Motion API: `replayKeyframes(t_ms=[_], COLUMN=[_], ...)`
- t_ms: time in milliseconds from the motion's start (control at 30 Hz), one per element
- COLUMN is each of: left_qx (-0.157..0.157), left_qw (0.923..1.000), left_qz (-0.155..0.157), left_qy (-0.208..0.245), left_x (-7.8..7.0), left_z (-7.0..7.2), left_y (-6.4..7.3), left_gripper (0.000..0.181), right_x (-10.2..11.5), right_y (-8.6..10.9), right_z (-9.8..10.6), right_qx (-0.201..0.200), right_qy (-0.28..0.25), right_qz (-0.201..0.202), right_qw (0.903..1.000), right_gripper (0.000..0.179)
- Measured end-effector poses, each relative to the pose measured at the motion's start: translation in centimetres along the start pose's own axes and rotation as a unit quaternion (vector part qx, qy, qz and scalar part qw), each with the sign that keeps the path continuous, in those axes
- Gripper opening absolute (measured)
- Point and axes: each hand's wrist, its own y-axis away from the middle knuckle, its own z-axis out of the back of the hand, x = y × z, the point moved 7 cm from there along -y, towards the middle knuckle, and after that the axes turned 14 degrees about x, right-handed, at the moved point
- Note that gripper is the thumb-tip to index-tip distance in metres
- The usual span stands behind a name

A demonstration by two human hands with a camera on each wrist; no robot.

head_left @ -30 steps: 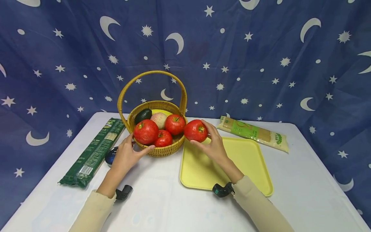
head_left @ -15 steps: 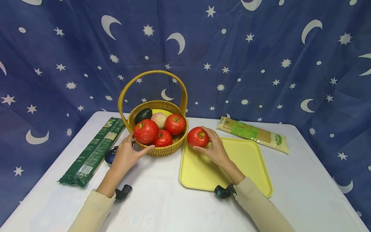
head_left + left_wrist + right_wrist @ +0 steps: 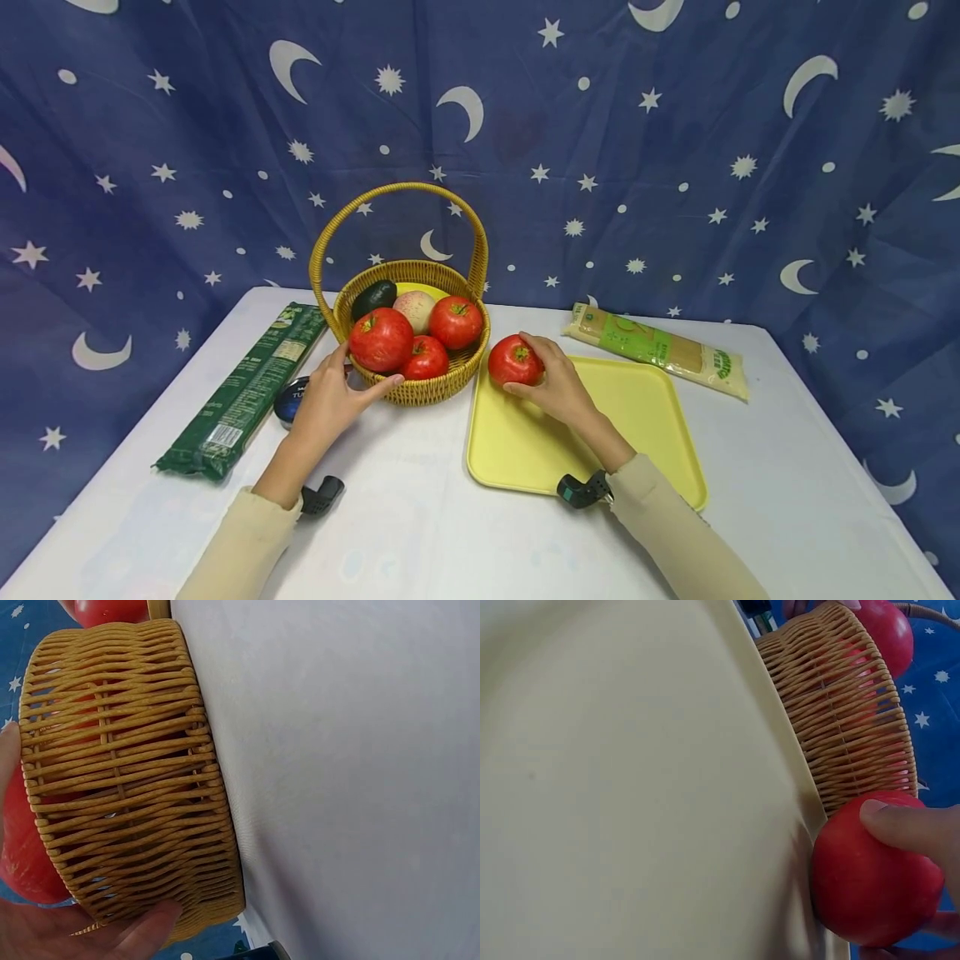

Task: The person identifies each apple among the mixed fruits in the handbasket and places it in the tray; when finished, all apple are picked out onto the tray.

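Note:
My left hand (image 3: 330,406) holds the near left side of a yellow wicker basket (image 3: 431,392), thumb at the rim; in the left wrist view, one finger lies against the woven wall (image 3: 135,765). In the basket sit several red apples (image 3: 382,339), a dark green avocado (image 3: 373,297) and a pale, pinkish round fruit (image 3: 413,310). Just right of the basket, my right hand (image 3: 557,387) grips another red apple (image 3: 515,361) between thumb and fingers. That apple is at the far left corner of a yellow tray (image 3: 600,433), right at its edge in the right wrist view.
A long green packet (image 3: 243,392) lies along the table's left, with a dark blue round container (image 3: 288,402) beside it, partly behind my left hand. Behind the tray lies a clear and green packet of thin noodles (image 3: 652,346). A star-patterned blue cloth (image 3: 570,150) hangs at the back.
My right hand has lowered the apple from beside the basket rim toward the tray's far left corner, moving slightly right. The left hand stays at the basket.

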Motion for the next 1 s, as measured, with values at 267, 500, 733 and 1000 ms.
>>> replayKeyframes(t_ms=[267, 500, 733, 1000], left_qx=[0.001, 0.007, 0.001, 0.001], left_qw=[1.0000, 0.9999, 1.0000, 1.0000], left_qz=[0.004, 0.009, -0.005, 0.003], left_qy=[-0.002, 0.000, 0.004, 0.001], left_x=[-0.02, -0.09, -0.43, -0.19], left_z=[0.15, 0.02, -0.05, 0.02], left_y=[0.11, 0.08, -0.19, 0.05], left_gripper=[0.105, 0.106, 0.104, 0.104], right_x=[0.09, 0.10, -0.35, -0.25], right_y=[-0.30, -0.43, -0.41, -0.55], right_z=[-0.43, -0.49, -0.30, -0.66], right_qx=[0.010, 0.007, 0.010, 0.009], right_qy=[-0.013, -0.010, -0.014, -0.014], right_qz=[0.012, 0.013, -0.011, -0.022], right_qw=[0.9998, 0.9998, 0.9998, 0.9996], right_gripper=[0.078, 0.078, 0.081, 0.086])
